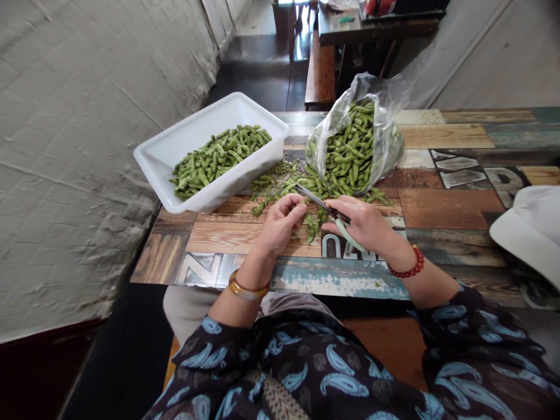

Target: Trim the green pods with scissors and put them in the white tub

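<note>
My right hand (361, 220) is closed around scissors (313, 197) with pale green handles, their blades pointing up and left toward my other hand. My left hand (283, 221) pinches a small green pod, mostly hidden by the fingers, just beside the blade tips. Beneath and between the hands lie loose green pods (311, 226) and trimmed scraps (280, 178) on the table. Behind my right hand, a clear plastic bag (387, 143) lies open, full of green pods. At the left, a white tub (245, 175) holds a heap of pods (219, 156).
The wood-patterned table (227, 236) runs across the view, with a rough white wall (87, 116) to its left. A white cap (531, 227) shows at the right edge. Farther back are a wooden bench (321, 70) and another table (376, 29).
</note>
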The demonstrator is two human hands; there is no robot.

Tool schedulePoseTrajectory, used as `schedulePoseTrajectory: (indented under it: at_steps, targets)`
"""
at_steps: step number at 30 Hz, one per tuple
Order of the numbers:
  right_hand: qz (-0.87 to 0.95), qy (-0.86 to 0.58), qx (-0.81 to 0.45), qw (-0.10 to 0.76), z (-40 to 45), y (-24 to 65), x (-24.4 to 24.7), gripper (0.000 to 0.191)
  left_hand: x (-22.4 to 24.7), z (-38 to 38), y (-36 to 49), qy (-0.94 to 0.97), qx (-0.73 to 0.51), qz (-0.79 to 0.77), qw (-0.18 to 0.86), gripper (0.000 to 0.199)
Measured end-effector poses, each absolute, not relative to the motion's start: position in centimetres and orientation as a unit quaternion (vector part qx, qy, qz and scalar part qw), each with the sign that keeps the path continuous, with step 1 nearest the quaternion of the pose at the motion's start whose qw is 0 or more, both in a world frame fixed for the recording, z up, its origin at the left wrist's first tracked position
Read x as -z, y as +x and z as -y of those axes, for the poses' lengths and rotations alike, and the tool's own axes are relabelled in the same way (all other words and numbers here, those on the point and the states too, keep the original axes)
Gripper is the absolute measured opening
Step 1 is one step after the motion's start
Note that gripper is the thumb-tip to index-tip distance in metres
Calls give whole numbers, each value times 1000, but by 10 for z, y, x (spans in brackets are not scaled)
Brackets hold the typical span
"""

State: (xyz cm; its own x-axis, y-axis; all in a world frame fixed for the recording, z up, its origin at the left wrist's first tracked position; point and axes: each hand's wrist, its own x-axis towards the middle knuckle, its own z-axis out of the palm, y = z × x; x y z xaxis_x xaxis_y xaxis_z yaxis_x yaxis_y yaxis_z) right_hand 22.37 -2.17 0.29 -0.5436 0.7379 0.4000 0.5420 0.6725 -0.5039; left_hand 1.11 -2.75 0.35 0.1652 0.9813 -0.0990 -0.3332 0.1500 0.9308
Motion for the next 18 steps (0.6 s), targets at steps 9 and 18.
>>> schedulePoseTrajectory:
  at_steps: [9, 18]
  targets:
    - [847, -376, -184, 328, 14, 230, -2, 54, -9, 25, 6, 332, -533, -407, 664, 40]
    - [851, -371, -198, 315, 18, 225, -6, 51, -6, 26, 9, 377, -525, -410, 644, 35]
